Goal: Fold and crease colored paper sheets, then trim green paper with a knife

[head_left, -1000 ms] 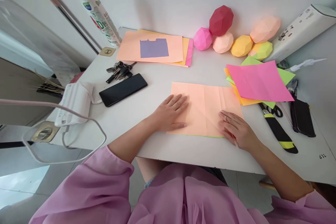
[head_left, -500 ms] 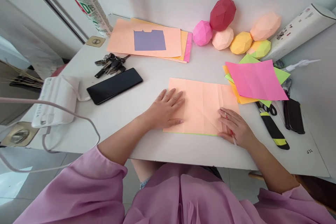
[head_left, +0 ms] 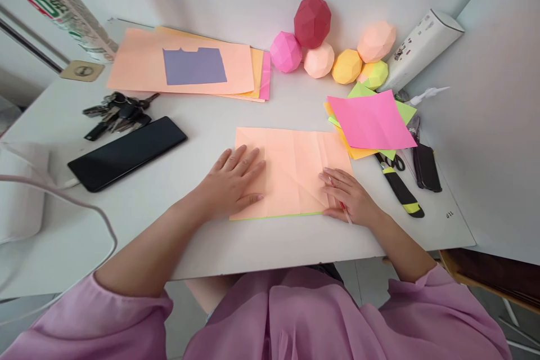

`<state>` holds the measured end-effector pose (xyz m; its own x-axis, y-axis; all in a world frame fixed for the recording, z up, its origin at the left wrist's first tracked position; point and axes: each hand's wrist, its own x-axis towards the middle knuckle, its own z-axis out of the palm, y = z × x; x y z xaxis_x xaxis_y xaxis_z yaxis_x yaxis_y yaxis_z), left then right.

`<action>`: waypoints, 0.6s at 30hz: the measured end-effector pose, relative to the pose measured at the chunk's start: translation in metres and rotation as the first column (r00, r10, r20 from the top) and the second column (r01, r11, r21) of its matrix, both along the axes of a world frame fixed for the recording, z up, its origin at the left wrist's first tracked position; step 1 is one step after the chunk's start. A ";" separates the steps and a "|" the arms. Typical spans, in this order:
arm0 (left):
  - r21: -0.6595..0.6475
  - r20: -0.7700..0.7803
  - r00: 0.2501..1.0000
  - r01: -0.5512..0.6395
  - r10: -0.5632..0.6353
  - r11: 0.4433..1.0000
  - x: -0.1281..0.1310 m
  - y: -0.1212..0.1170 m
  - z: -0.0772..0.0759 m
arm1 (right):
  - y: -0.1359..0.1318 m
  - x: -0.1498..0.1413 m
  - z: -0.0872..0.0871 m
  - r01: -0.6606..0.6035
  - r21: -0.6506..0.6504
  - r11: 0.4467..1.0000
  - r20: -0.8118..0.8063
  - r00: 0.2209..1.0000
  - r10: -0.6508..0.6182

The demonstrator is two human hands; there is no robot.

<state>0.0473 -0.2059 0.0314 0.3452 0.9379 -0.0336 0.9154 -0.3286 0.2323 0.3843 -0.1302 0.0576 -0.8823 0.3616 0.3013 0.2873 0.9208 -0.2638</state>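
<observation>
White cable [head_left: 115, 239] loops over the near left of the table [head_left: 270, 247]; bottle [head_left: 63, 8] leans in view toward the far left corner. Keys [head_left: 122, 112] bunched beside a dark-screened phone [head_left: 129, 153], both set off to the side, probably so they don't get under the paper. Behind them, stacked coloured sheets [head_left: 139, 62] lie flat, purple piece [head_left: 194, 67] on top. Left hand [head_left: 230, 183]: open, palm down, fingers spread over the left part of the creased peach sheet [head_left: 284, 171], likely so it can't slide. That sheet lies flat near the table's front edge, between the two hands, thin green strip [head_left: 291, 215] showing under its near edge. Right hand [head_left: 352, 199]: fingers loosely bent round a slim red-and-clear stick [head_left: 346, 212], fingertips on the sheet's right part, so it presses and holds at once. Faceted paper balls [head_left: 313, 21] cluster against the wall, which seems to prop the stacked ones. Far right: loose pile topped by a pink sheet [head_left: 371, 121], cutter [head_left: 399, 188] and black case [head_left: 428, 169] nearby, presumably within the right hand's reach; white box [head_left: 422, 45] behind.
</observation>
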 end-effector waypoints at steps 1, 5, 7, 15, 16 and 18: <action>-0.001 -0.025 1.000 0.000 0.000 1.000 0.000 0.000 0.001 | 0.000 0.000 0.000 0.001 -0.006 1.000 0.003 1.000 -0.001; -0.003 -0.084 0.996 0.008 -0.008 1.000 0.001 -0.001 0.003 | 0.000 0.000 -0.001 0.001 -0.014 1.000 -0.003 1.000 -0.001; 0.005 -0.086 0.996 0.014 -0.013 1.000 0.000 -0.002 0.003 | 0.000 -0.001 0.000 -0.006 -0.005 1.000 -0.009 1.000 0.006; -0.056 -0.100 0.994 0.028 -0.033 0.998 0.001 -0.001 0.014 | 0.002 -0.001 0.001 -0.074 0.049 0.996 -0.047 0.996 0.076; -0.064 -0.101 0.994 0.027 -0.033 0.998 0.001 0.000 0.016 | 0.002 -0.001 0.001 -0.082 0.053 0.995 -0.049 0.995 0.085; -0.068 -0.100 0.995 0.023 -0.030 0.997 0.002 0.000 0.018 | 0.003 -0.001 0.000 -0.090 0.055 0.994 -0.054 0.994 0.093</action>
<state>0.0494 -0.2059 0.0494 0.3615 0.9230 -0.1316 0.9265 -0.3398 0.1614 0.3836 -0.1271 0.0578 -0.8921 0.2625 0.3677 0.1871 0.9555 -0.2282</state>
